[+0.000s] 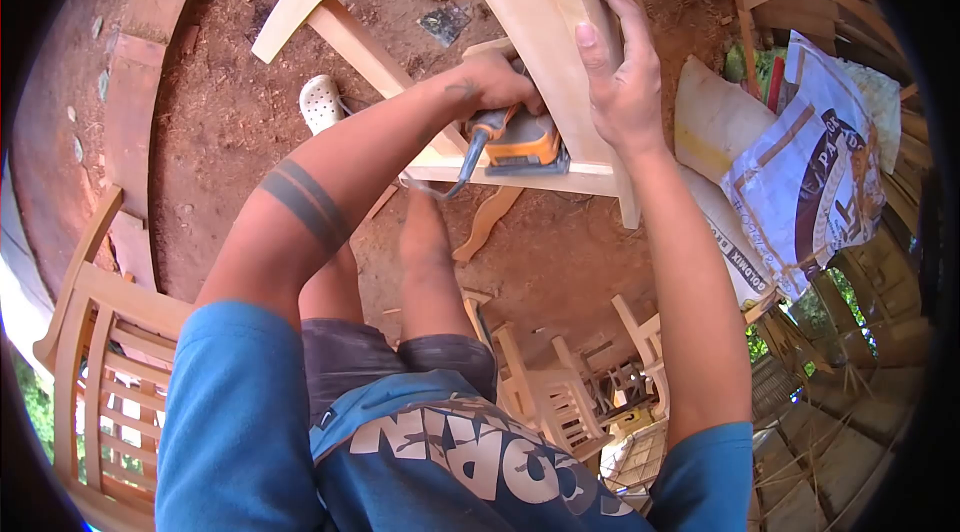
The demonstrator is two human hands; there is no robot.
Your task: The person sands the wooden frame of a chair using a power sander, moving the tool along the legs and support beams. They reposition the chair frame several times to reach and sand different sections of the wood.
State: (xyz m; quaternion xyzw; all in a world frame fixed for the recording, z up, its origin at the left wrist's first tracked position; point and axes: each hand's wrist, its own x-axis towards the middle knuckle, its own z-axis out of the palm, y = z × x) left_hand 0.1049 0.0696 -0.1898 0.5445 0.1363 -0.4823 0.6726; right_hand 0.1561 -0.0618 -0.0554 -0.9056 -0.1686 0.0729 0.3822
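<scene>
My left hand (503, 87) is closed around the body of an orange power sander (527, 144). A grey-blue cord sleeve (474, 154) comes out of its near side. The sander's dark pad lies close to the lower rail (590, 182) of a pale wooden furniture frame; contact there is hard to make out. Against the side of the frame's broad upright piece (548, 27) rests my right hand (625, 82), its fingers stretched along the wood and its thumb apart. Part of the left fingers is hidden behind the sander.
Printed sacks (810, 167) lie at the right beside stacked wood. A slatted wooden chair (110, 372) stands at the lower left, with more chair frames (565, 402) behind me. A curved wood piece (490, 222) lies on the dirt ground near my leg.
</scene>
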